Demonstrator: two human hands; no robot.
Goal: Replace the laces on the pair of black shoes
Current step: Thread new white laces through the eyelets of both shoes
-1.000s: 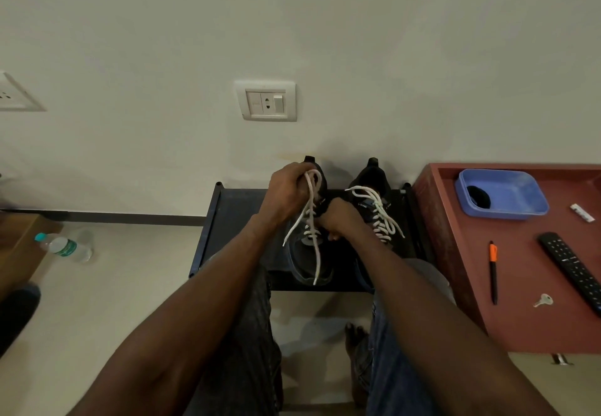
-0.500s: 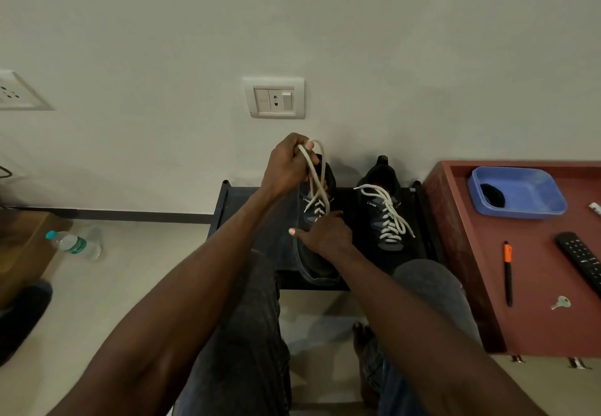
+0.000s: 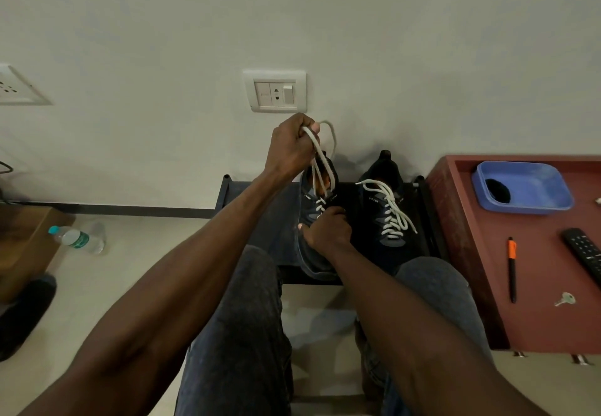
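Two black shoes stand side by side on a low black rack point(image 3: 257, 194) against the wall. My left hand point(image 3: 291, 147) grips both ends of the white lace point(image 3: 320, 159) and holds them taut above the left shoe point(image 3: 312, 253). My right hand point(image 3: 327, 230) rests on that shoe's laced front, fingers curled over it; whether it pinches the lace is hidden. The right shoe point(image 3: 380, 172) stands untouched with its white lace point(image 3: 390, 211) threaded through and its ends lying loose.
A red-brown table point(image 3: 536, 285) to the right carries a blue tray point(image 3: 523, 188), an orange-and-black pen point(image 3: 512, 266), a remote point(image 3: 585, 253) and a key point(image 3: 566, 299). A water bottle point(image 3: 76, 239) lies on the floor at left. A wall socket point(image 3: 274, 91) is above the shoes.
My left hand has risen, pulling the lace ends upward and taut. My right hand has slid down from the lace onto the front of the left shoe.
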